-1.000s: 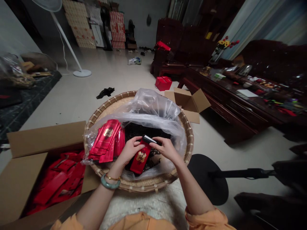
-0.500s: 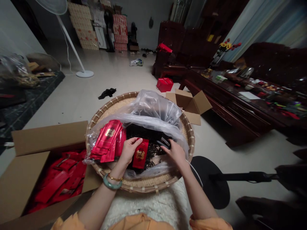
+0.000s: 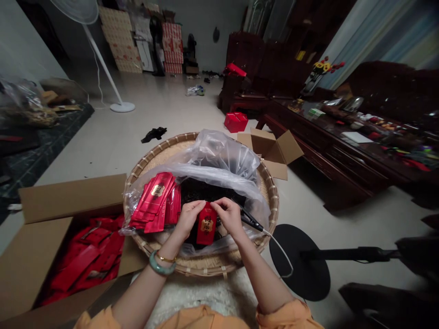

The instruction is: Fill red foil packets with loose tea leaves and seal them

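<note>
Between my two hands, a small red packet [image 3: 206,226] with a gold label hangs upright over the plastic bag. My left hand [image 3: 188,218] pinches its top left corner, and my right hand [image 3: 229,216] pinches the top right. Behind my right wrist lies a black corded clamp tool [image 3: 253,220], out of the hand, its jaws mostly hidden. An open clear plastic bag [image 3: 222,155] holding loose dark leaves [image 3: 195,189] sits in a round bamboo tray [image 3: 192,268]. Left of my hands, a fanned pile of red packets [image 3: 156,201] rests on the bag.
An open carton [image 3: 73,194] full of red packets stands at the left. Beyond the tray sit a smaller open carton [image 3: 274,151] and a red box [image 3: 236,122]. A black round stand base [image 3: 298,260] is on the floor at right, beside a dark wooden table [image 3: 322,123].
My right hand has let go of the black clamp tool and moved left to pinch the packet's top. The packet has shifted slightly right in my left hand.
</note>
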Available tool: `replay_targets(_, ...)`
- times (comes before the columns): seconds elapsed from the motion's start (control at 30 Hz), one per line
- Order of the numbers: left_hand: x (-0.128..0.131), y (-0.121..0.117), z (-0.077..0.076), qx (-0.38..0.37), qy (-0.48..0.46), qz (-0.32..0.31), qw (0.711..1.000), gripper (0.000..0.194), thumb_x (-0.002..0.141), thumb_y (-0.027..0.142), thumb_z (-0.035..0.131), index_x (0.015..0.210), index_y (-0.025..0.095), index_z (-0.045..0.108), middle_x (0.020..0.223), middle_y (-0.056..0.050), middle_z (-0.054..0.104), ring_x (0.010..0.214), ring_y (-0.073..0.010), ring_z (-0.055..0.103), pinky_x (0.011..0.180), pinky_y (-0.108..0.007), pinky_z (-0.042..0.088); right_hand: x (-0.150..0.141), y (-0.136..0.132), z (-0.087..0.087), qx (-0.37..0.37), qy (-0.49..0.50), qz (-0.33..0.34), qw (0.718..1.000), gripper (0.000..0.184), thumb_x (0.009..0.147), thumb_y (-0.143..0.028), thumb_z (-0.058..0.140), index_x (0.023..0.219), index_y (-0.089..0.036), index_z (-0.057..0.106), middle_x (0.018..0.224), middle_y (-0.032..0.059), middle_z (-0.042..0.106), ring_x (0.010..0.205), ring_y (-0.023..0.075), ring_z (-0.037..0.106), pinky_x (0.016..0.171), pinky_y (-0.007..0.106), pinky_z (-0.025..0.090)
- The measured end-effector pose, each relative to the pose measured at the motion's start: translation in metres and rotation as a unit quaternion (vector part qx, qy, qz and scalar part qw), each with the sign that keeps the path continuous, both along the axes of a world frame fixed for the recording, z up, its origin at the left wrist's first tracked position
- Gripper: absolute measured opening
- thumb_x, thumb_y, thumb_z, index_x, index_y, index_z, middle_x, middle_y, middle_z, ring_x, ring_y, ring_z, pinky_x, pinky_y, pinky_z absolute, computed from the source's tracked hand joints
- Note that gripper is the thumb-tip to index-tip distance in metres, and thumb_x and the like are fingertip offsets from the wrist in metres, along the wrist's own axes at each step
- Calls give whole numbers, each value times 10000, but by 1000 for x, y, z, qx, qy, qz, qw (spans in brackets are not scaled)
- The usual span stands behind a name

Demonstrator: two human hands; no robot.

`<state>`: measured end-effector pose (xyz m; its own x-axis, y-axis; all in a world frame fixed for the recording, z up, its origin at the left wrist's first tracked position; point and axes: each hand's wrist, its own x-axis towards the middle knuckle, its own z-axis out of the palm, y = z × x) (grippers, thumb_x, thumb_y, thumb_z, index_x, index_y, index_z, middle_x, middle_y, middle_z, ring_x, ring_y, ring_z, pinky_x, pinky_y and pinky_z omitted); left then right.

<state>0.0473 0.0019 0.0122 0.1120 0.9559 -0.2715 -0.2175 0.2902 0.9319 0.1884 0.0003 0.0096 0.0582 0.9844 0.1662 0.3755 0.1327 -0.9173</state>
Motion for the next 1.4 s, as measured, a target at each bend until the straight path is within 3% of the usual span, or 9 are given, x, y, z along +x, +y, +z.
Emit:
replay_targets(0.13, -6, -3, 0, -23, -9, -104, 994, 428, 657, 432, 711, 959, 134, 658, 865, -68, 714, 776, -197, 648, 670, -268, 481, 14, 2, -8, -50, 7, 19, 999, 342, 836, -433, 487, 777, -160, 685, 699, 48, 669, 643, 172, 595, 608, 270, 470)
replay_targets(0.23, -5, -5, -9, -4, -14, -141, 990, 479, 615, 292, 765, 1048, 143, 623, 974, -82, 708, 852, -204, 656, 739, -284, 492, 38, -3, -15, -17, -94, 2, 995, 402, 903, -426, 365, 1009, -171, 658, 936, 86, 678, 839, 207, 614, 754, 319, 481)
replay_targets(0.3, -4, -6, -15, -6, -23, -134, 991, 474, 616, 269, 764, 1044, 134, 615, 995, -93, 704, 852, -203, 662, 745, -288, 497, 54, -10, -19, 5, -248, -42, 968, 404, 877, -412, 442, 1186, -186, 570, 1127, 120, 613, 1014, 258, 563, 858, 376, 444)
replay_targets(0.37, -3, -6, -19, -18, -30, -126, 991, 465, 614, 271, 768, 1024, 123, 608, 961, -95, 710, 816, -198, 670, 730, -287, 501, 67, -18, -24, -35, -395, -73, 915, 522, 818, -368, 556, 1297, -181, 469, 1180, 155, 567, 1055, 299, 538, 846, 399, 442)
replay_targets(0.47, -3, -5, -18, -33, -36, -129, 990, 443, 606, 293, 777, 975, 116, 608, 892, -85, 719, 755, -186, 674, 708, -284, 502, 81, -26, -31, -106, -477, -58, 871, 563, 805, -251, 568, 1338, -157, 413, 1115, 163, 590, 1004, 287, 574, 782, 364, 467)
replay_targets(0.6, -6, -6, -14, -44, -44, -132, 989, 446, 577, 304, 796, 940, 115, 619, 884, -82, 721, 753, -185, 675, 708, -279, 499, 93, -24, -26, -86, -362, -23, 928, 482, 823, -243, 536, 1290, -140, 472, 1146, 154, 602, 1037, 262, 581, 842, 360, 468)
replay_targets(0.73, -7, -7, -11, -49, -45, -145, 987, 444, 577, 314, 798, 938, 114, 634, 894, -88, 720, 772, -195, 675, 720, -285, 494, 92, -17, -1, -86, -158, 30, 983, 521, 767, -391, 622, 1221, -145, 554, 1157, 121, 632, 1030, 253, 597, 876, 372, 471)
replay_targets(0.93, -3, -10, -6, -48, -67, -172, 982, 423, 582, 293, 802, 932, 121, 637, 918, -99, 721, 791, -200, 676, 737, -296, 500, 63, -9, 26, -107, -98, 142, 979, 385, 745, -391, 644, 1065, -180, 676, 1021, 66, 705, 922, 253, 639, 833, 375, 482)
replay_targets(1.4, -11, -10, -9, -75, -39, -166, 982, 372, 726, 452, 668, 920, 134, 658, 825, -55, 699, 659, -128, 605, 585, -201, 424, 54, 0, 24, -114, -95, 181, 972, 321, 784, -372, 590, 1015, -180, 702, 929, 19, 724, 847, 238, 649, 751, 311, 477)
